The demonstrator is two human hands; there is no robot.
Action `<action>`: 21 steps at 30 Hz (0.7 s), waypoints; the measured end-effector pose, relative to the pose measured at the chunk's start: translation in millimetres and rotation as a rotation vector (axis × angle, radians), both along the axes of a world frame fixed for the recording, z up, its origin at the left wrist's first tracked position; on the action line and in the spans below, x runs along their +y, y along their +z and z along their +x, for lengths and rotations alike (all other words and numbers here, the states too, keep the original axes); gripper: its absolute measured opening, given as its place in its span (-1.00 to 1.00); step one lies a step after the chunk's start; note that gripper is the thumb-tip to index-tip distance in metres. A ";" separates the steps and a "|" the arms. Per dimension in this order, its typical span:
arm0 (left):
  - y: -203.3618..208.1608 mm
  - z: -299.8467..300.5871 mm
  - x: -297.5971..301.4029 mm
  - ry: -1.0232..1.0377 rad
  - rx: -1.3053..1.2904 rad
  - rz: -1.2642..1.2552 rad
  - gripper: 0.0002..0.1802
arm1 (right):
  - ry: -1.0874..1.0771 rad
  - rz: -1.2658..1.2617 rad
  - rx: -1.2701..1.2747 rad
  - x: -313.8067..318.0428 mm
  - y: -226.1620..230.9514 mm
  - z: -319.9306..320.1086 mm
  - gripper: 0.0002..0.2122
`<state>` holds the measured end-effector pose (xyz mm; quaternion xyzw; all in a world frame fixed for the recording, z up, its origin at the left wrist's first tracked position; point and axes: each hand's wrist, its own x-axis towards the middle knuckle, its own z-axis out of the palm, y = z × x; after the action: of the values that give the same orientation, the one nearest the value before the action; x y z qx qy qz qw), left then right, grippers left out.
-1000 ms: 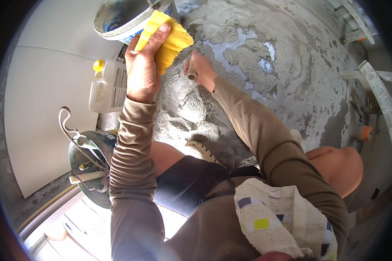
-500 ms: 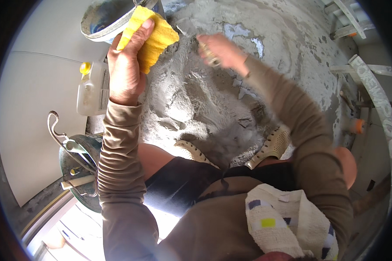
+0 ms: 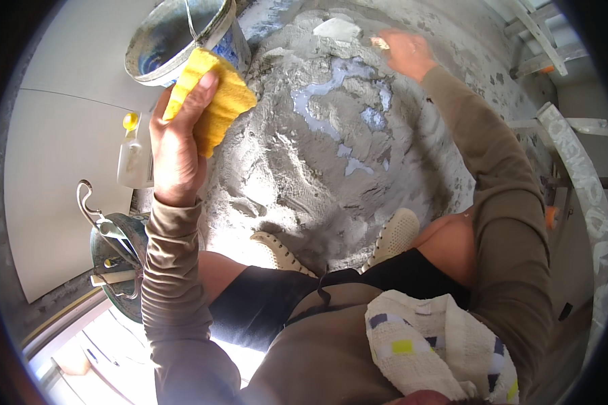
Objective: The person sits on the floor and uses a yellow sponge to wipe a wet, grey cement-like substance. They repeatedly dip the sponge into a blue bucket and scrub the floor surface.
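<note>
Upper-L: L hand (image 3: pixel 179 148) pinches yellow sponge (image 3: pixel 228 101); upper-R: R hand (image 3: pixel 409 54) closed round trowel (image 3: pixel 338 29). Hasty stroke cd splash slurry (image 3: pixel 323 86).

Mortar heap (image 3: pixel 270 185) sits mid-floor with puddles (image 3: pixel 307 108) on top, clogs (image 3: pixel 395 236) at its near edge, and right hand (image 3: pixel 409 54) over its far right part, trowel (image 3: pixel 338 30) extending left from the grip. Left side, far to near along the panel (image 3: pixel 67 189): bucket (image 3: pixel 161 76) beyond the heap's left flank, jug (image 3: pixel 132 165), then tool bucket (image 3: pixel 117 305) left of the left forearm; left hand (image 3: pixel 179 145) with sponge (image 3: pixel 226 108) is between jug and heap, sponge overlapping bucket's near rim in view. Wooden frame (image 3: pixel 577 152) stands right of heap, towel (image 3: pixel 422 368) lies across the chest, right of centre.
</note>
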<state>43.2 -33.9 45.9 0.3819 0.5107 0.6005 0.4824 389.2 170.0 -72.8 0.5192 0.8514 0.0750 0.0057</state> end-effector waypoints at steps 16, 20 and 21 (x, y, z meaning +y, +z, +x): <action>5.5 37.4 -48.3 0.081 0.147 -0.307 -0.50 | -1.012 -0.233 0.128 32.1 -86.8 254.6 -0.54; 9.8 42.9 -60.1 0.152 0.158 -0.349 -0.48 | -0.966 -0.215 0.106 51.2 -102.4 242.2 -0.53; 10.6 44.0 -64.3 0.162 0.155 -0.358 -0.48 | -0.927 -0.213 0.096 57.2 -100.2 236.8 -0.53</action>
<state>87.1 -98.2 56.5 0.2931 0.6738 0.5059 0.4519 626.0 227.1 -172.9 0.8435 0.5325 -0.0473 0.0527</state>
